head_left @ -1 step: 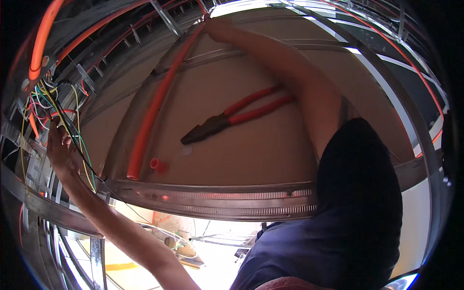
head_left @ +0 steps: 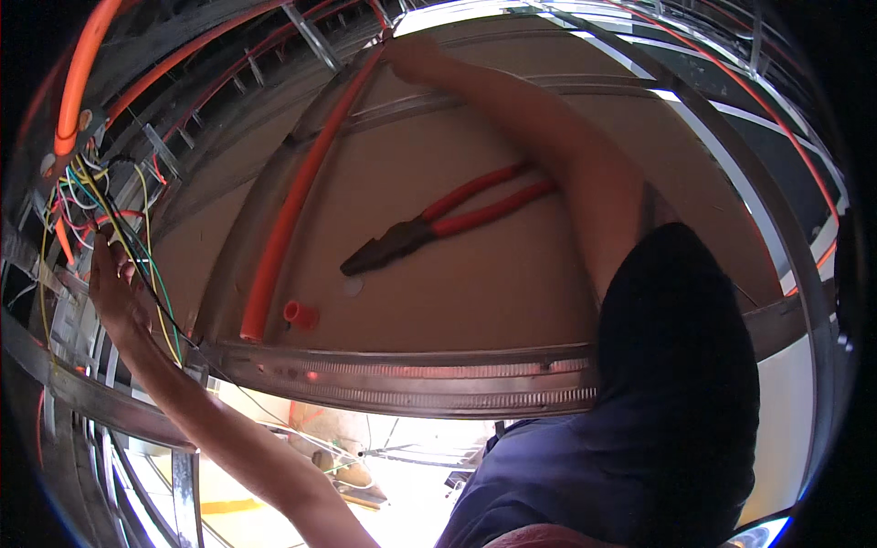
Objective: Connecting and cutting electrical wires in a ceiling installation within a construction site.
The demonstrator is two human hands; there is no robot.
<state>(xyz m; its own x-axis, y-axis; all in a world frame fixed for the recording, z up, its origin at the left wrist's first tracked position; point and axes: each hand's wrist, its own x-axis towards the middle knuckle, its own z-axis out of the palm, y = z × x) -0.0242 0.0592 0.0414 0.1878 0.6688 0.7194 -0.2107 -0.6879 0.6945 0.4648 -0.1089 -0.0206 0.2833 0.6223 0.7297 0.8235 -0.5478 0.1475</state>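
Note:
My left hand (head_left: 114, 288) is raised at the left with its fingers closed on a thin wire at the edge of a bundle of coloured wires (head_left: 80, 187). My right hand (head_left: 411, 60) reaches far forward, closed at the far end of an orange conduit pipe (head_left: 290, 210); its fingertips are small and partly hidden. The pipe lies slanting along a metal channel on the brown board. Beneath my right forearm rests a pair of pliers (head_left: 402, 239) with red handles. A short orange conduit fitting (head_left: 300, 315) sits beside the pipe's near end.
A metal stud (head_left: 411, 374) crosses the board's near edge. More orange conduit (head_left: 87, 73) runs along the upper left, above the wires. Metal framing (head_left: 776, 201) rises at the right. A small pale disc (head_left: 353, 289) lies by the pliers' jaws.

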